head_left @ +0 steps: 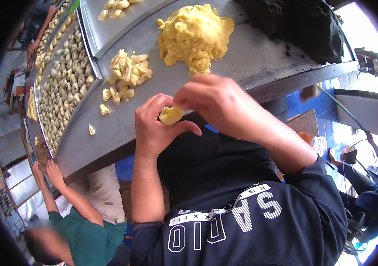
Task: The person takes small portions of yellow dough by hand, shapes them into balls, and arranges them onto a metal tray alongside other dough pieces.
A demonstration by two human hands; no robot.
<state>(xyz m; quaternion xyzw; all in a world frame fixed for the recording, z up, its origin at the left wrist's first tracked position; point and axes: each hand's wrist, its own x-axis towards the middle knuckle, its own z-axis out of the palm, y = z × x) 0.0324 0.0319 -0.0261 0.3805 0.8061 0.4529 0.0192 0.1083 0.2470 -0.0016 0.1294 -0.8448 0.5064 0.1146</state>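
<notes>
My left hand (150,125) is curled around a small piece of pale dough (170,117) shaped like a cup, its yellowish hollow facing up. My right hand (217,96) is closed, with its bent fingers at the rim of the dough cup. Whatever may lie between those fingertips is hidden. Just beyond my hands rises a large mound of crumbly yellow paste (195,33). To its left is a heap of pale dough pieces (129,71), with a few loose bits nearer me. Both hands are over the near edge of the metal table (96,148).
At left, a tray (95,80) holds many rows of small dough balls; another tray (90,33) with several balls stands at the back. A large dark mass (295,26) lies back right. A person in green (91,235) works at the lower left; another person (370,195) is at right.
</notes>
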